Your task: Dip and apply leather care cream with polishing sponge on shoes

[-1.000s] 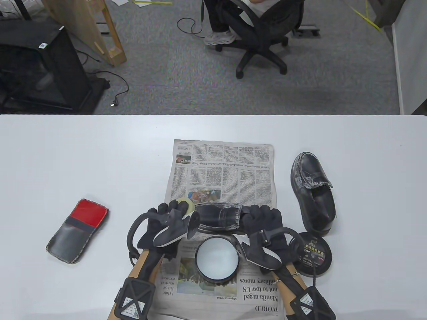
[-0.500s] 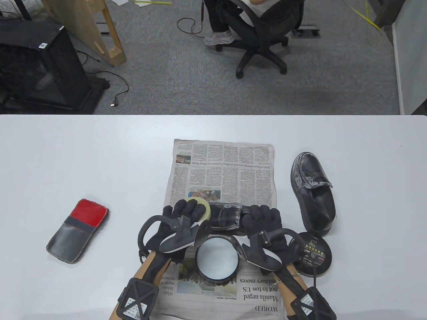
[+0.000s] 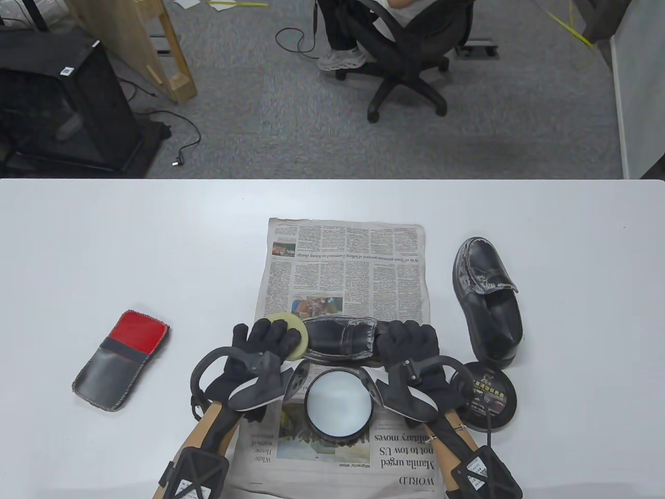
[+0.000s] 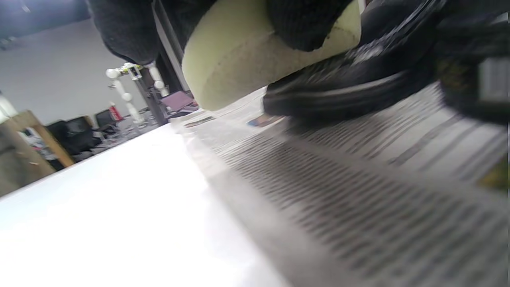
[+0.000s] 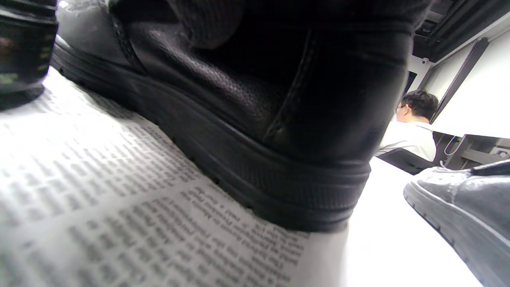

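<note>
A black leather shoe (image 3: 340, 339) lies crosswise on the newspaper (image 3: 345, 270), toe to the left, with whitish cream streaks on its top. My left hand (image 3: 262, 340) holds a pale yellow round sponge (image 3: 291, 332) against the shoe's toe; the sponge (image 4: 239, 59) fills the top of the left wrist view, next to the shoe (image 4: 350, 83). My right hand (image 3: 410, 340) grips the shoe's heel end (image 5: 279, 119). An open round tin of cream (image 3: 338, 405) stands just in front of the shoe, between my hands.
A second black shoe (image 3: 488, 299) lies on the white table (image 3: 130, 249) to the right, also seen in the right wrist view (image 5: 466, 207). The tin's black lid (image 3: 486, 400) lies by my right wrist. A red and grey pouch (image 3: 120, 359) lies at the left.
My left hand slid the sponge right over the shoe's toe, then back left to the toe tip. My right hand and the shoe stayed in place.
</note>
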